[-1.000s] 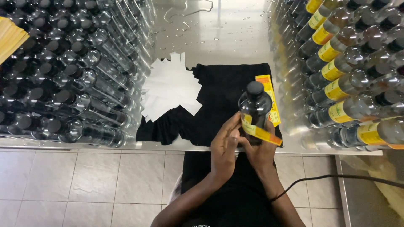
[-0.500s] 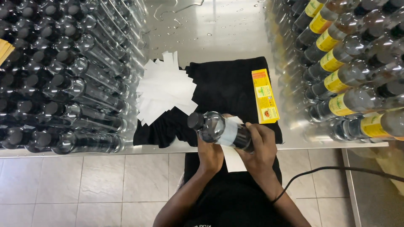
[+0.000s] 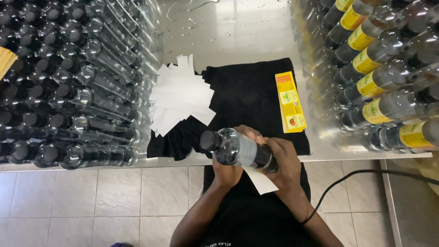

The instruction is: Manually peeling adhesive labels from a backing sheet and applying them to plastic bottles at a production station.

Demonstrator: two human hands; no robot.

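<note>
Both hands gripped one bottle [image 3: 238, 148] lying sideways at the near edge of the steel surface [image 3: 238, 36], its black cap pointing left. Right hand [image 3: 286, 164] wrapped closed around the bottle's base end; left hand [image 3: 228, 171] cupped it from beneath, fingers curled over near the neck. A white backing strip [image 3: 261, 180] hung below the bottle between the hands. Far of them lay a black cloth [image 3: 247, 98], rows of unlabelled bottles [image 3: 68, 91] left, yellow-labelled bottles [image 3: 384, 68] right, a pile of white strips [image 3: 180, 98], and a yellow label [image 3: 290, 103].
</note>
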